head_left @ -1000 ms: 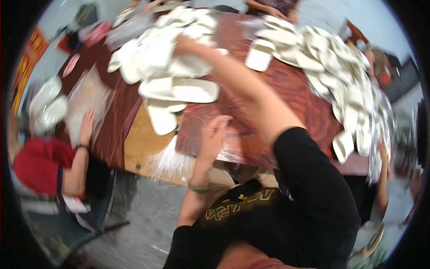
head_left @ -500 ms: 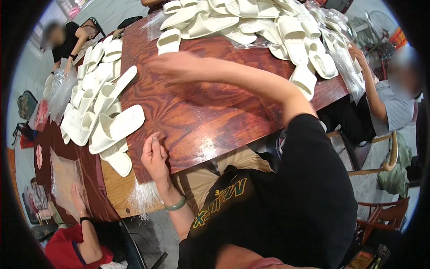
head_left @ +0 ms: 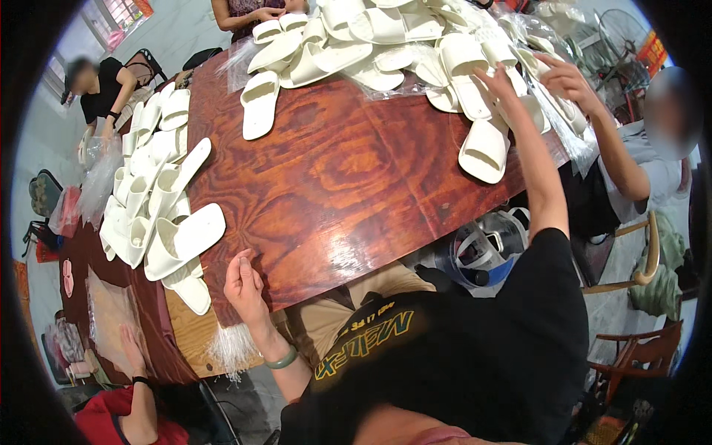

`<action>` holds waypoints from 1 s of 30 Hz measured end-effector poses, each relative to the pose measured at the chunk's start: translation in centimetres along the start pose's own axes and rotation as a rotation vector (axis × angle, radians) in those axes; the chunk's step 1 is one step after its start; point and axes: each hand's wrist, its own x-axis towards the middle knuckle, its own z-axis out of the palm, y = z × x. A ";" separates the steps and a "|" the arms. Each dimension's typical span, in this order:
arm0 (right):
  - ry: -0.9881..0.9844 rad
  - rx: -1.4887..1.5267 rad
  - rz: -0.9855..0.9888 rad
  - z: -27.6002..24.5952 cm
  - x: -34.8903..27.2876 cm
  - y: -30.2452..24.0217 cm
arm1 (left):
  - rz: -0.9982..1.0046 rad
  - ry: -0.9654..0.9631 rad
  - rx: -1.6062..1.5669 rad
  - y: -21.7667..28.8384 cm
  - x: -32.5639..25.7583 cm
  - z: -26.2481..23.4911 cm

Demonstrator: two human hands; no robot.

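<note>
My right hand reaches over the right side of the pile, fingers stretched out above a white slide slipper. Whether the fingertips touch it I cannot tell. Below that hand, another white slipper lies on the wooden table. By the table's near left corner is my left hand, its fingers curled together. Anything between them is too small or hidden to make out. A bundle of thin white strings hangs from the table edge beside my left wrist. One slipper lies singly at the far left.
A second heap of white slippers covers the left side. Clear plastic bags lie by the right pile, near a co-worker's raised hand. At lower left, another person's hand rests at a plastic sheet. A blue-rimmed bin stands under the table.
My right hand has swung from the table's left side to the right slipper pile. The view has shifted slightly. My left hand stays near the table corner, fingers still curled.
</note>
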 end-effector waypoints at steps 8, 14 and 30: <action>0.086 0.038 0.035 6.0 0.3 0.0 | 0.008 -0.005 -0.038 -0.4 -0.2 -0.7; -0.274 0.100 0.021 3.5 -1.7 -1.9 | -0.001 0.019 0.005 -0.1 -0.6 -1.4; -1.071 0.307 -0.332 -14.8 -8.3 -9.1 | 0.026 0.031 0.032 0.1 -0.7 -0.9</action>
